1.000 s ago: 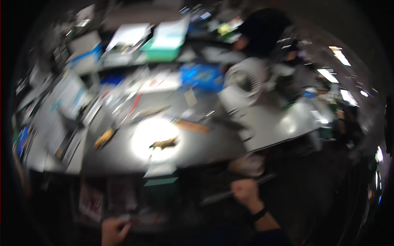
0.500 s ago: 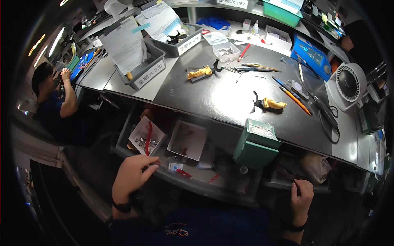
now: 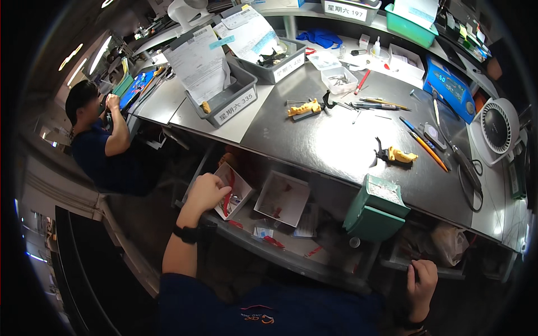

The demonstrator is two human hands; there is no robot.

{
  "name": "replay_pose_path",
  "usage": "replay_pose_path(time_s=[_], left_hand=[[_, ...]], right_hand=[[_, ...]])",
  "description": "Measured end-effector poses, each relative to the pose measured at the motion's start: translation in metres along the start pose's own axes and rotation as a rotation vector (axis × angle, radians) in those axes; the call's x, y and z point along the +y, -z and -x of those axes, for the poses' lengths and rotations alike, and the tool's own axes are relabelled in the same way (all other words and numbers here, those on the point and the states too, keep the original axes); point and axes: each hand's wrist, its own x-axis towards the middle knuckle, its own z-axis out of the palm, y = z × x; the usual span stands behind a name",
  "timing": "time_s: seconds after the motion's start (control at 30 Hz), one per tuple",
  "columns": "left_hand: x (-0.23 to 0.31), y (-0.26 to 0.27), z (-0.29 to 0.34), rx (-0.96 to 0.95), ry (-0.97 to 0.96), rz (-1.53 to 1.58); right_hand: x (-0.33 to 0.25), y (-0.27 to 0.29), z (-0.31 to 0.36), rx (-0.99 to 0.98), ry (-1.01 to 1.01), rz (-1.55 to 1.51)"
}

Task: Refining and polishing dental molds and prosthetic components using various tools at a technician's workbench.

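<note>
My left hand [image 3: 206, 193] reaches over a white box [image 3: 242, 191] at the left of an open drawer [image 3: 260, 246]. Its fingers are loosely bent and apart beside a curved red strip [image 3: 229, 196] in that box; the tips are partly hidden. Small metal pieces lie under the strip. To its right, a second white box [image 3: 283, 196] holds a few small reddish bits. My right hand [image 3: 423, 283] is closed, fingers curled, at the front edge of another open drawer [image 3: 440, 273]. What it holds, if anything, I cannot make out.
Two yellow-and-black pieces [image 3: 398, 157] [image 3: 307, 109] lie on the dark benchtop [image 3: 280, 131]. A green bin [image 3: 375, 210] hangs at its front edge. Grey trays [image 3: 238, 98] with papers, pens, a blue control unit [image 3: 450, 84] and a small fan [image 3: 497, 126] stand around. Another person [image 3: 103, 137] sits at left.
My left hand has moved forward from the drawer's front edge to the left white box. The whole view has shifted, while my right hand stays by the right drawer's edge.
</note>
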Motion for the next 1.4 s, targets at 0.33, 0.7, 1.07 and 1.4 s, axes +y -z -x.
replay_pose_path(time_s=[0.33,0.7,1.07,1.4], left_hand=[[-0.001,-0.003,0.005,0.074,-0.015,-0.005],[0.177,-0.025,0.129,-0.072,-1.251,0.353],[0.205,-0.031,0.130,-0.009,-1.297,0.372],[0.190,-0.022,0.114,0.047,-1.295,0.492]], right_hand=[[-0.017,0.007,-0.015,0.024,0.135,-0.011],[-0.153,0.019,-0.096,-0.286,0.841,-0.298],[-0.129,-0.002,-0.084,-0.242,0.702,-0.248],[-0.121,0.011,-0.088,-0.094,0.751,-0.329]])
